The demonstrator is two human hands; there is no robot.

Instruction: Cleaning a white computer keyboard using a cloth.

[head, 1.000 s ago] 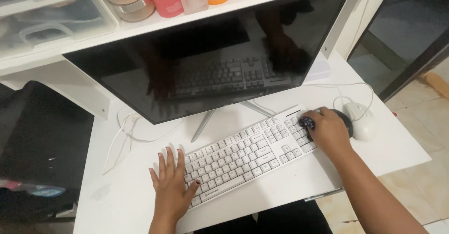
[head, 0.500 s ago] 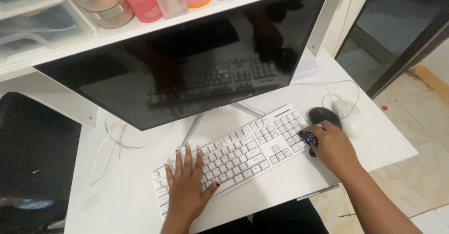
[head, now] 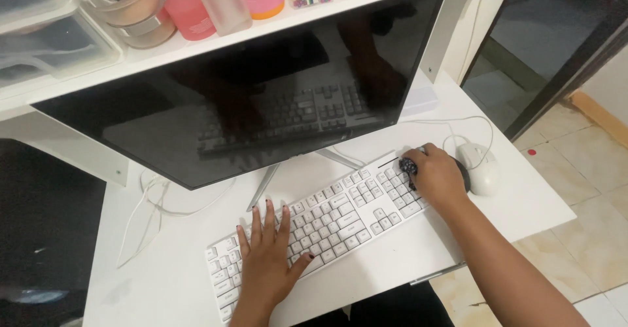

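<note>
The right hand [head: 437, 178] covers most of the black mouse [head: 462, 170] and the dark cloth [head: 408, 166] it grips. The left hand [head: 267, 261] hides several keyboard [head: 340, 216] keys. Shelf jars [head: 131, 6] are cropped at the top edge.

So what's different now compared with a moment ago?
The left hand slid from the desk edge onto the left end of the white keyboard and lies flat there. The right hand, gripping a small dark patterned cloth, drew back toward the person, then returned to the keyboard's far right corner. The dark monitor and white mouse stayed put.
</note>
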